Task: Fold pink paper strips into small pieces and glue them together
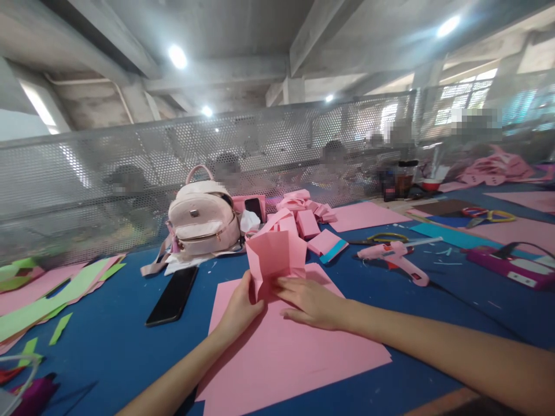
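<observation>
In the head view a folded pink paper box (273,254) with raised walls stands on a stack of pink paper sheets (286,358). My left hand (243,306) grips its left wall, fingers partly hidden behind the paper. My right hand (314,303) lies with its fingers stretched out flat against the lower front of the box; the fingertips are at its inner fold. Just behind the box is a heap of folded pink paper pieces (307,224). A pink box with a blue strip (328,245) lies to the right of it.
A black phone (172,296) and a pale backpack (203,219) are on the left. To the right lie a pink glue gun (395,257) with its cord, scissors (488,216) and a purple power strip (514,268). A perforated metal screen (260,136) runs behind the blue table (117,323).
</observation>
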{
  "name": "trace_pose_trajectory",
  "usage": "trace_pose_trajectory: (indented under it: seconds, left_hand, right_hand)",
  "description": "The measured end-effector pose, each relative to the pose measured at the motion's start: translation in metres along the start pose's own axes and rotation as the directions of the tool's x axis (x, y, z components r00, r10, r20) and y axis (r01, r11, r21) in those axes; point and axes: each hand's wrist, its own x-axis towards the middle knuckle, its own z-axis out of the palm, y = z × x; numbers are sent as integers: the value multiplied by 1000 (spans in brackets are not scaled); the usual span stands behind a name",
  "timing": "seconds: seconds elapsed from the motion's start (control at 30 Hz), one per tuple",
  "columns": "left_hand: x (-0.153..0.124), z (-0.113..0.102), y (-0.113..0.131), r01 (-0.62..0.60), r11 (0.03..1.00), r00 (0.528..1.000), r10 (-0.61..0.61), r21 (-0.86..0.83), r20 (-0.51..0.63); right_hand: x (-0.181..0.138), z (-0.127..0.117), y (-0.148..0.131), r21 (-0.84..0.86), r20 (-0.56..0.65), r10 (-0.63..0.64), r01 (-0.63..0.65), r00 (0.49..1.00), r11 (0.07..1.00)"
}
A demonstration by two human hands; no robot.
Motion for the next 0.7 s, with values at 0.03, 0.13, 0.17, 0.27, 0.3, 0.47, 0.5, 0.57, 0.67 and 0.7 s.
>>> trace_pose_trajectory:
  seconds: [0.03, 0.13, 0.17, 0.27, 0.3, 0.47, 0.5, 0.57, 0.67, 0.7]
  left_hand:
    - [-1, 0, 1, 6, 1000, 1000, -6, 7, 1]
    - [-2, -1, 6, 24, 999, 1000, -24, 38, -5]
    - [-3, -1, 7, 30, 998, 1000, -30, 48, -8]
    - [-2, 0, 8, 43, 997, 999, -42, 66, -12]
    - [-2, 1, 7, 44, 997, 999, -43, 68, -12]
    - [-3, 3, 7, 13, 999, 1000, -13, 40, -3]
    - [-3, 4, 7, 12, 999, 1000, -12, 34, -2]
    - [-2, 4, 7, 15, 999, 1000, -15, 28, -2]
    - [-1, 5, 6, 7, 1000, 1000, -8, 29, 5]
    - [0, 5, 5, 0, 999, 1000, 0, 34, 9]
  right_hand:
    - [0, 0, 0, 11, 5, -4, 4, 1000, 1000]
    - [2, 0, -1, 22, 20, 1, -2, 1000, 1000]
    - [2, 0, -1, 18, 22, 8, -9, 1000, 1000]
    - [6, 3, -1, -4, -2, 21, -21, 1000, 1000]
    - [7, 4, -2, -13, -12, 22, -22, 1000, 1000]
    - [11, 6, -6, -85, -27, 34, -36, 999, 996]
    - [11, 5, -7, -100, -30, 36, -39, 999, 994]
    - [11, 5, -8, -126, -35, 51, -55, 998, 991]
    - [9, 6, -8, -162, -44, 91, -97, 995, 982]
    - [9, 7, -8, -174, -50, 101, -108, 994, 979]
